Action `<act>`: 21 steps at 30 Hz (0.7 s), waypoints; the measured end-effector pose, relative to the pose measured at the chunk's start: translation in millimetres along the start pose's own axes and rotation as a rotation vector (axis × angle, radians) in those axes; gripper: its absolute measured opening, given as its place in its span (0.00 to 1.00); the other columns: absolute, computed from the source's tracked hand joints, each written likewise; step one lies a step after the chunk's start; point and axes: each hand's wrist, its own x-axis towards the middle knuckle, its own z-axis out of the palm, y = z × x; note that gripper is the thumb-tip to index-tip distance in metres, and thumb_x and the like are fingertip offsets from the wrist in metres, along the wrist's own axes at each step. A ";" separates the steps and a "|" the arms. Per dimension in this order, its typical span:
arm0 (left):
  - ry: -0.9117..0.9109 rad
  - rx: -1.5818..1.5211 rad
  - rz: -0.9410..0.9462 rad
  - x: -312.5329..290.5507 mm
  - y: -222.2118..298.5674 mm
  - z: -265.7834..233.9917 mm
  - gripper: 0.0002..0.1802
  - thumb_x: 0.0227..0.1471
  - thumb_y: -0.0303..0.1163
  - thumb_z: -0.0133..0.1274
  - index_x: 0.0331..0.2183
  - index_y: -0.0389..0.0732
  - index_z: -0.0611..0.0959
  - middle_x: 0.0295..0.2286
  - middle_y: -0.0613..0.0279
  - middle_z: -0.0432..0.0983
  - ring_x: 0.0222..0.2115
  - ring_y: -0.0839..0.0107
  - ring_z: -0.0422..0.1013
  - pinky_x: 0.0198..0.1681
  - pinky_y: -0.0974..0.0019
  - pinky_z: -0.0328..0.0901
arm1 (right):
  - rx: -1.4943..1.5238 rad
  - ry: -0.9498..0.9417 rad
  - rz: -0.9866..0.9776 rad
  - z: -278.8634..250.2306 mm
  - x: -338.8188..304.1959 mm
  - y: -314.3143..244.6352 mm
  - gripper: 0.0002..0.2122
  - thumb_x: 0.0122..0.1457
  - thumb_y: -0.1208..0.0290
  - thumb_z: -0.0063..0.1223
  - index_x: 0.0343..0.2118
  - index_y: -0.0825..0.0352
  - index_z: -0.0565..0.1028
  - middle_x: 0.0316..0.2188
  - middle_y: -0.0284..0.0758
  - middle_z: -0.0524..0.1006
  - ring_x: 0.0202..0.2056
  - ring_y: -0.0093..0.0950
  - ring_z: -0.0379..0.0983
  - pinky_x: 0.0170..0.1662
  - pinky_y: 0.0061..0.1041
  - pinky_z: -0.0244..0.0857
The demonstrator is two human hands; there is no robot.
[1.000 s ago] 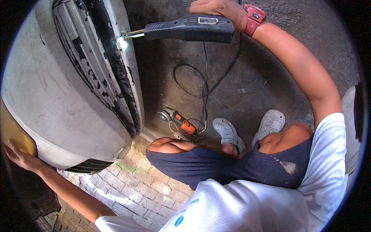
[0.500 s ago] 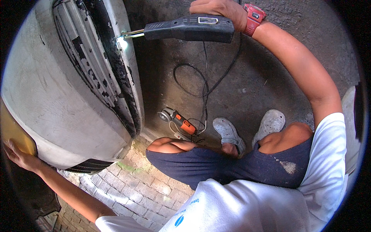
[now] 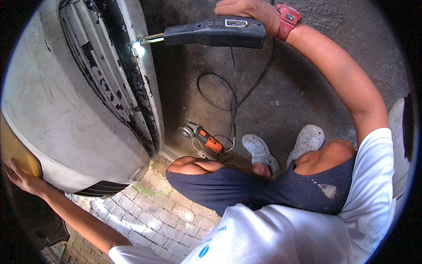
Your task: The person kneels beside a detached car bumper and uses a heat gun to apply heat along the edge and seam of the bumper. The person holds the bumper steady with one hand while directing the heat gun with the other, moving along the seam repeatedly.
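Note:
My right hand (image 3: 252,11) is closed round the rear of a black hot stapler (image 3: 211,33), a plastic-welding gun with two brass-coloured prongs. Those prongs meet the lip of a worn, grey-white car bumper (image 3: 83,114), and a bright light shines at that spot. Whether a staple sits between the prongs is too small to make out. Far to the left, my left hand (image 3: 24,180) rests with fingers spread at the lower end of the bumper, against a yellowish panel (image 3: 17,147). Dark flaking paint shows along the slatted grille (image 3: 103,70).
An orange and black angle grinder (image 3: 204,137) lies on the dark concrete floor. A looped black cord (image 3: 220,105) hangs from the stapler down to the floor. My feet in grey clogs (image 3: 259,152) stand right of the grinder. Brick paving (image 3: 154,215) runs below the bumper.

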 end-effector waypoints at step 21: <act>-0.016 0.075 0.041 0.7 -1.3 -2.2 0.40 0.67 0.50 0.56 0.64 0.24 0.70 0.62 0.38 0.69 0.62 0.52 0.67 0.68 0.53 0.59 | 0.006 0.006 -0.014 2.2 0.4 0.8 0.05 0.59 0.70 0.54 0.32 0.65 0.72 0.29 0.39 0.74 0.34 0.44 0.77 0.37 0.40 0.70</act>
